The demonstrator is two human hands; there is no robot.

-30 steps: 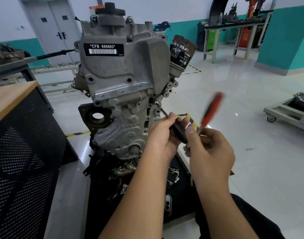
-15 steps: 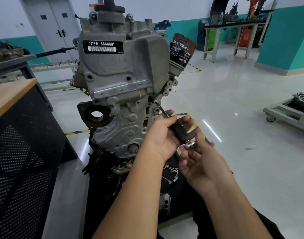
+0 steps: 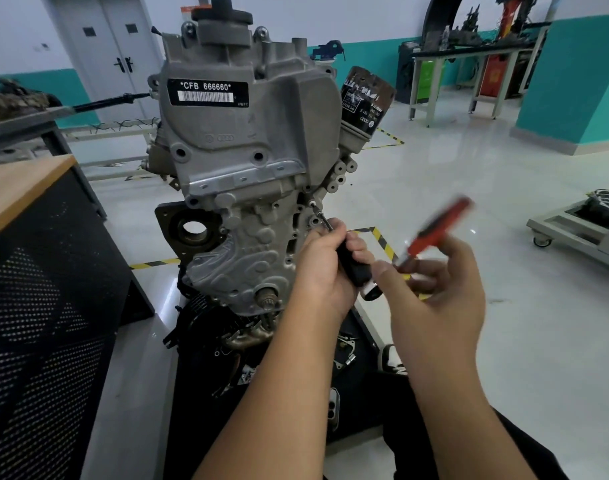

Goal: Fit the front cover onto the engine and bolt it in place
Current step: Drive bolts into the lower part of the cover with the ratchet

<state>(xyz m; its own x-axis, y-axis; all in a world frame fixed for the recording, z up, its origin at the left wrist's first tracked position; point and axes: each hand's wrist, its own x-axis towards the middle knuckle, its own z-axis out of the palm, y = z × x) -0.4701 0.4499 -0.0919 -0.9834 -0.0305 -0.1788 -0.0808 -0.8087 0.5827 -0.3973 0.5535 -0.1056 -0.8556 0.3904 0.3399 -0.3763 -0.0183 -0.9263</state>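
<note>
The front cover is sitting flush on the engine. The left hand is clamping its grip around the black driver, tip in a right-edge bolt; the right hand is pinching the blurred red handle. Best keeping the shaft square to the bolt, swinging gently

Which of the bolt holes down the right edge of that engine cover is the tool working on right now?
The one on the front cover just below the cluster of round bosses; the tool's thin shaft ends at it, at a bolt head.
</note>
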